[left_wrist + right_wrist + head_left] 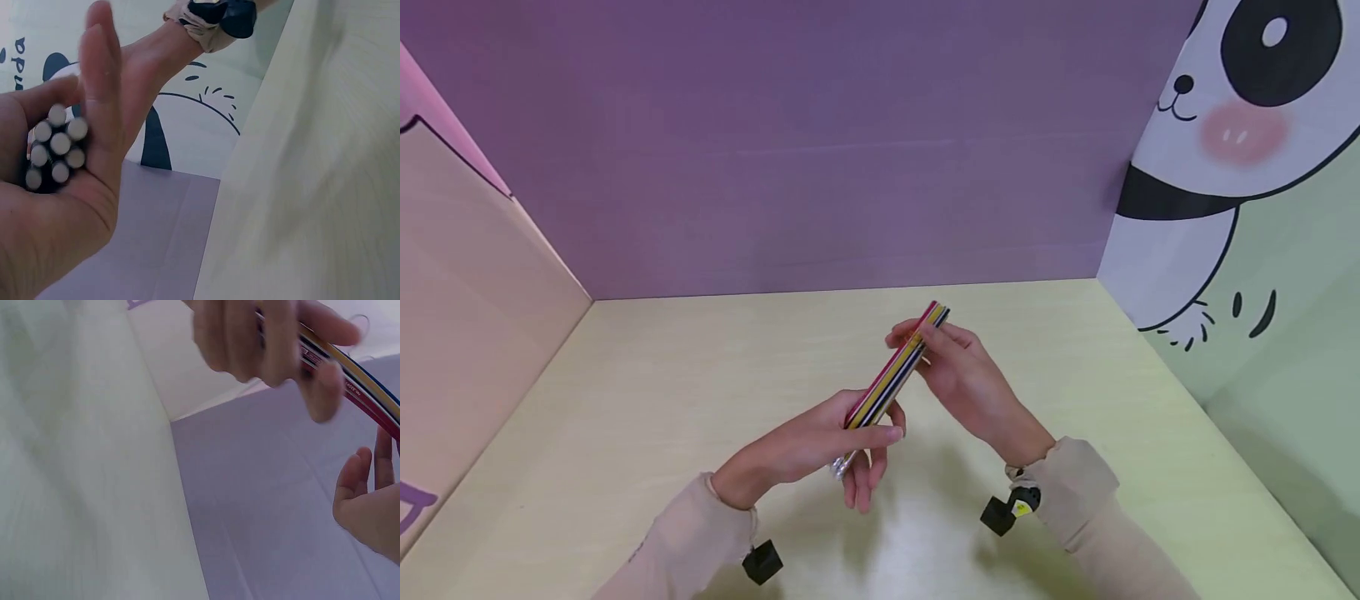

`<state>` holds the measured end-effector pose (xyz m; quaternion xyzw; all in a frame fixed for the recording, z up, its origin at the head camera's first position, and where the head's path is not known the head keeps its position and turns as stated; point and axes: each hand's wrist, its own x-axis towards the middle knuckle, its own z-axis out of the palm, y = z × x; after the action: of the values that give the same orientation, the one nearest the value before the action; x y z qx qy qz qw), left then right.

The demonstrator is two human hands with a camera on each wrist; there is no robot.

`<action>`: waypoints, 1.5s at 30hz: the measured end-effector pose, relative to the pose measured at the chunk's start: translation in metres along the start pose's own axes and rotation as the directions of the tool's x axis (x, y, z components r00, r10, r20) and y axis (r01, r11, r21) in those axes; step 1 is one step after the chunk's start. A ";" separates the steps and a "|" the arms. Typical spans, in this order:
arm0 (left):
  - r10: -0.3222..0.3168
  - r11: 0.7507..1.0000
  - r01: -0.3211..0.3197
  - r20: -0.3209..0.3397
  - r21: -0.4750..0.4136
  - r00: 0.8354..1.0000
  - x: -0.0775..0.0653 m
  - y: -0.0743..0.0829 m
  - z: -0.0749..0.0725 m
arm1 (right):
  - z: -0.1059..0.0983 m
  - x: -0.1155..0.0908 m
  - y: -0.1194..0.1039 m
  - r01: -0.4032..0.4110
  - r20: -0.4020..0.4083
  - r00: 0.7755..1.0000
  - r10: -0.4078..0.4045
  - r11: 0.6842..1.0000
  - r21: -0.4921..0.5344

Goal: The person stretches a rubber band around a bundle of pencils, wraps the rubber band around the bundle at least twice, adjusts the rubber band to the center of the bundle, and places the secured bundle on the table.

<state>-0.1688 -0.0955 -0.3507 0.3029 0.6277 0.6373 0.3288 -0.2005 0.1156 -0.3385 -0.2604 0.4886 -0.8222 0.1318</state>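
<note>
A bundle of several pencils [891, 379], red, yellow and dark-striped, slants up to the right above the table in the head view. My left hand [827, 429] holds its lower part, thumb across the near side and fingers below. At the upper end, my right hand [966, 379] has its thumb on the near side and its fingers behind. The left wrist view looks onto the round white ends of the pencils [60, 144], packed together beside the left palm. White lettering shows along the pencils [350, 384] in the right wrist view.
The pale wooden table [647, 400] lies below both hands. A purple panel [850, 150] stands along its far edge. Side panels flank it, a pinkish one [467, 292] on the left and a green one with a panda drawing [1285, 275] on the right.
</note>
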 end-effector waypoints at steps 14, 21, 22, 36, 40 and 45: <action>0.081 0.996 -0.080 0.016 -0.045 0.997 -0.001 -0.004 0.002 | -0.006 0.000 0.000 -0.047 0.127 0.990 0.063 0.991 -0.123; 0.063 0.996 -0.061 0.034 -0.063 0.997 0.002 -0.003 0.004 | -0.013 -0.002 -0.012 -0.045 0.121 0.991 0.062 0.990 -0.134; 0.054 0.997 -0.052 0.032 -0.061 0.998 0.002 -0.003 0.005 | -0.014 -0.002 -0.011 -0.040 0.109 0.993 0.053 0.992 -0.118; 0.075 0.997 -0.075 -0.022 -0.020 0.997 0.004 -0.010 -0.003 | -0.002 0.000 0.021 -0.131 0.138 0.977 0.163 0.967 -0.220; 0.040 0.999 -0.039 0.013 -0.026 0.999 0.007 -0.010 -0.001 | -0.007 0.000 0.011 -0.083 0.082 0.992 0.092 0.991 -0.110; 0.041 0.998 -0.040 0.029 -0.040 0.999 0.008 -0.013 0.001 | -0.006 0.000 0.019 -0.082 0.096 0.992 0.088 0.995 -0.060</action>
<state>-0.1723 -0.0888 -0.3639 0.3186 0.6038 0.6514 0.3311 -0.2040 0.1108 -0.3572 -0.2831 0.5151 -0.7880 0.1832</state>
